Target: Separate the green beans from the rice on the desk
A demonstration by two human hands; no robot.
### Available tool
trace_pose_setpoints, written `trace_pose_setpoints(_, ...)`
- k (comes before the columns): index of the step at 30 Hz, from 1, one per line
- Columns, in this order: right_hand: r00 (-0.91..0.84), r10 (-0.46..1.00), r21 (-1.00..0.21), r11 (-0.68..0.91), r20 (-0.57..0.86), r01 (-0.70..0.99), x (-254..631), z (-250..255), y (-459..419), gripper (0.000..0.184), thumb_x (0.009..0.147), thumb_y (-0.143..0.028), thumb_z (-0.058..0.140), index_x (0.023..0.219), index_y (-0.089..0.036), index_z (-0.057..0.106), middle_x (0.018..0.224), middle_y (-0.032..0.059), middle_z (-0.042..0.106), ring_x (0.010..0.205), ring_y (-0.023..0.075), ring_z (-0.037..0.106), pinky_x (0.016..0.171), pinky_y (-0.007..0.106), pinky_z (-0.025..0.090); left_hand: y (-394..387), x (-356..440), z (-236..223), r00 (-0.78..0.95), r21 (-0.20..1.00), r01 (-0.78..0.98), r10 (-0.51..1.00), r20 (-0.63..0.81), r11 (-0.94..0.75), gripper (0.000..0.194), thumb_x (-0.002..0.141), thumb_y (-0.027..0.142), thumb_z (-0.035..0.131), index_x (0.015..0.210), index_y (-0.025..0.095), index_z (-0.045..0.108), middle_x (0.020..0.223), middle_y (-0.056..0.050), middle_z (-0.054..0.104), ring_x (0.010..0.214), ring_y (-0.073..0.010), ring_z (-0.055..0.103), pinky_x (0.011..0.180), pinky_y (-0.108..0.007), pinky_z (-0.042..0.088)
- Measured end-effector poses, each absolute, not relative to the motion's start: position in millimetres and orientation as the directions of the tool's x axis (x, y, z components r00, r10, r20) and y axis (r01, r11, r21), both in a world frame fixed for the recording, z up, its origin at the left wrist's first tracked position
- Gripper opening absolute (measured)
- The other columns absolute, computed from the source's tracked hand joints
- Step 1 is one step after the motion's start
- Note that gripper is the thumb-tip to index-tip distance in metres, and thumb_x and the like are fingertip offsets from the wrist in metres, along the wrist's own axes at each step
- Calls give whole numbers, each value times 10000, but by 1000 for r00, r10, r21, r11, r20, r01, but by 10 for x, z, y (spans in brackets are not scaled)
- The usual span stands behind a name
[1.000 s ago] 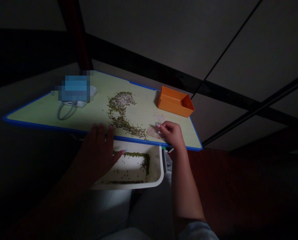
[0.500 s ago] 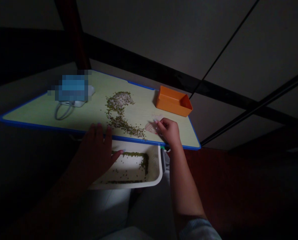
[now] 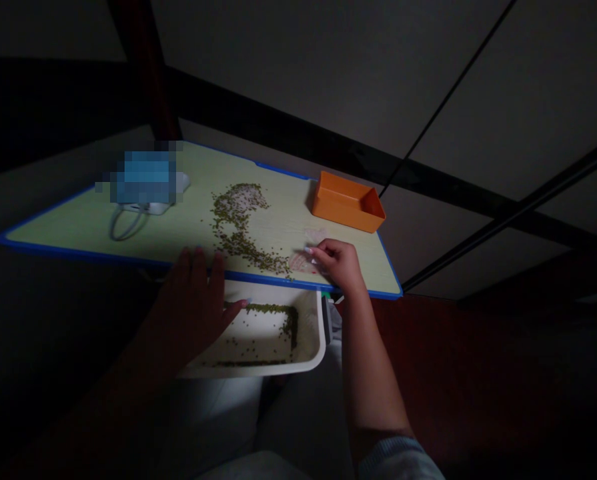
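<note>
Small green beans (image 3: 238,250), with pale grains among them at the far end, lie in a curved band on the pale yellow tabletop (image 3: 273,220). My right hand (image 3: 339,263) is closed in a pinch low over the right part of the table; what its fingertips hold, if anything, is too small to make out. Beside those fingertips is a flat reddish printed patch (image 3: 301,261). My left hand (image 3: 193,303) rests open at the near blue edge, fingers apart. Its thumb reaches over a white tub (image 3: 315,350) with green beans along the inside.
An orange open box (image 3: 348,203) stands at the table's back right. At the back left is a blurred-out blue device (image 3: 147,177) on a white base, with a grey cable loop (image 3: 123,227) in front. Pale panels (image 3: 298,73) rise behind the table.
My right hand has shifted slightly, its fingertips moving a little left and nearer to me. The left hand, the beans and the orange box have stayed in place.
</note>
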State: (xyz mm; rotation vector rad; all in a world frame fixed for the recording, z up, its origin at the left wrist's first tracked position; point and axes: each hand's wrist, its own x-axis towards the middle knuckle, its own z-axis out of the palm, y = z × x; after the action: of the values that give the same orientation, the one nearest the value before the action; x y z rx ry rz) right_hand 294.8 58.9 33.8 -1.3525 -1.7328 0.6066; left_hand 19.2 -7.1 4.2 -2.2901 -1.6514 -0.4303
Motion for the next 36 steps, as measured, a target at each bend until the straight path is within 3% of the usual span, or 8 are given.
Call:
trace_pose_setpoints(10,-60,968,-846,243,245,475,2944,356,549,394,761,-539,678,602,-182,626,503,-36,486,500,101,402,491,235,282,-54,176,-4,299,-22,946,844,445,-324,819,825,532,445,1432,1,306,1457,-360,400,1444,-474,284,1094,-622,354)
trace_pose_setpoints(27,-103,939,-770,329,327,547,2945,344,546,389,826,-516,628,621,-187,597,524,-36,479,523,104,397,523,241,278,-66,189,19,301,-93,953,871,388,-288,847,820,536,474,1407,-49,300,1419,-403,379,1410,-510,315,1118,-584,337)
trace_pose_setpoints(36,-32,939,-724,285,342,628,2951,321,567,397,845,-496,600,600,-187,556,529,-36,482,521,102,395,524,241,264,-55,176,10,310,-127,951,864,397,-283,855,812,565,475,1420,-3,277,1421,-347,415,1403,-481,342,1100,-571,365)
